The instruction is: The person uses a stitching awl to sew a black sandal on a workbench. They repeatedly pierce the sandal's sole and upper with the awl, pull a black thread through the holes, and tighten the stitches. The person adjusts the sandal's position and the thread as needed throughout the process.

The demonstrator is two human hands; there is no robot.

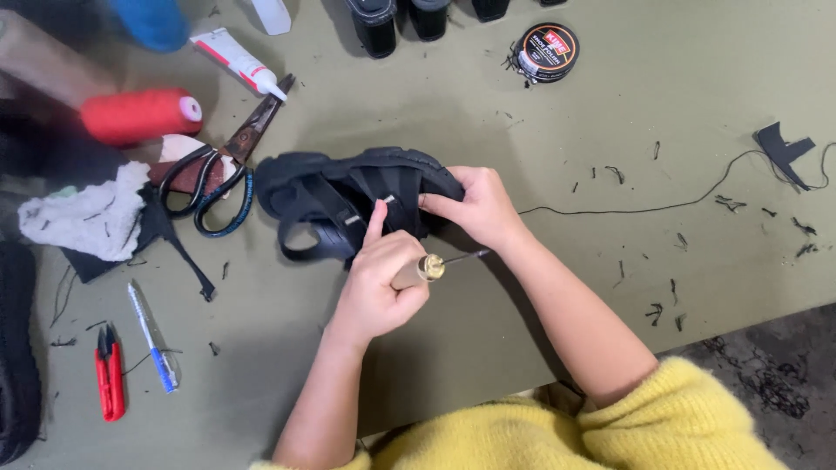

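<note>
The black sandal [348, 204] lies on the olive desk [610, 104], near the middle, just right of the scissors [218, 178]. Its long axis runs almost left to right. I think the rounded end points to the left, toward the scissors, but the dark straps make it hard to tell toe from heel.

The right hand [477, 207] is closed around the right end of the sandal and holds it steady. The left hand [376, 287] is wrapped around an awl [431, 265] with a wooden handle and a brass collar. Its index finger is stretched out and touches a strap of the sandal. The thin metal point of the awl shows to the right, toward the wrist of the right hand, not toward the sandal.

This is the main risk, in my judgement: the sharp tip is very near the right wrist, so a small slip of either hand could prick the skin. Also the sandal is held at only one end, so a push on the strap could turn it on the desk.

A black thread [644, 207] runs from the right hand across the desk to the right. It could catch on the scraps there. A red thread snip [109, 374], a blue pen [152, 335] and a red spool [139, 115] lie at the left.
</note>
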